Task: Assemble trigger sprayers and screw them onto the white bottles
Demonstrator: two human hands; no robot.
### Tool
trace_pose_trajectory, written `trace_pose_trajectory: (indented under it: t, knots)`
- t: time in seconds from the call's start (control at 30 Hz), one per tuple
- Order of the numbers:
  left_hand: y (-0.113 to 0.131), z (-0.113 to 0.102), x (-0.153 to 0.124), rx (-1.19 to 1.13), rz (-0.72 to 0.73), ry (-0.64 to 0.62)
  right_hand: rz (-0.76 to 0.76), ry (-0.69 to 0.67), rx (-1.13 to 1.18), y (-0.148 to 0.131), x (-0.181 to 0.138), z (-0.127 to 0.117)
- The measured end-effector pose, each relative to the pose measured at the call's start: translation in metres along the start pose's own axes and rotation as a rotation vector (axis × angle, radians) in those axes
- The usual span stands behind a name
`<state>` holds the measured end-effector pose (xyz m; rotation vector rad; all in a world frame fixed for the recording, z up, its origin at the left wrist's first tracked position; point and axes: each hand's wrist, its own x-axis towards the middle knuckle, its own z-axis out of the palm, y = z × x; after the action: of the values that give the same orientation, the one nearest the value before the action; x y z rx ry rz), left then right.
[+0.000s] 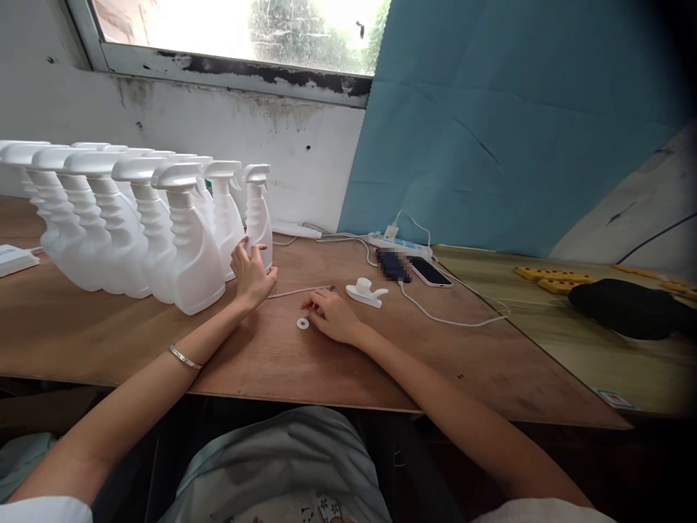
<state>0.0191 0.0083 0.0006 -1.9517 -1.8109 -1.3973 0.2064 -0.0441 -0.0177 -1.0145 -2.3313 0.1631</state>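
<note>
My left hand [250, 272] rests against the base of the nearest white spray bottle [258, 214], fingers curled round its side. That bottle ends a long row of white spray bottles [136, 225] standing on the brown wooden table [272, 363]. My right hand [333, 316] lies on the table with its fingertips bent down beside a small white ring-shaped washer [303, 323]. A thin white dip tube [297, 292] runs along the table from the left hand to the right hand's fingertips. A loose white spray trigger head [366, 292] lies just beyond the right hand.
A white power strip [400, 245] with cables, a blurred dark device [393, 266] and a phone [430, 272] lie at the back. Yellow blocks [549, 280] and a black object [626, 309] sit on the lighter table to the right. A white wall and window stand behind.
</note>
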Motion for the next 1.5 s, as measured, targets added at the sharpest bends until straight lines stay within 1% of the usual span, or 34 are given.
trace_pose_trajectory:
  t: [0.27,0.5,0.77,0.93,1.07,1.23,1.5]
  knots:
    - [-0.0035,0.0011,0.0035,-0.012,-0.086,0.029,0.001,0.001,-0.007,-0.0002,0.0005,-0.0008]
    - [-0.0013,0.0008,0.0023,0.068,-0.085,-0.016,0.004,0.010,0.001,-0.0018,0.0012,-0.0015]
    - [0.0016,0.0001,0.0004,0.148,-0.053,-0.018,-0.006,0.014,-0.008,-0.0014,0.0003,-0.0012]
    - [0.0004,0.0003,0.0017,0.180,-0.109,-0.064,-0.005,0.018,-0.005,-0.0016,0.0005,-0.0018]
    - [-0.0007,-0.0006,0.0027,0.207,-0.120,-0.126,-0.001,0.013,-0.015,-0.0021,0.0010,-0.0017]
    - [0.0010,-0.0046,0.0020,0.243,-0.110,-0.185,0.000,0.008,-0.021,-0.0026,0.0007,-0.0019]
    - [0.0001,-0.0066,0.0017,0.315,-0.037,-0.220,-0.017,0.003,-0.069,-0.0024,0.0007,-0.0023]
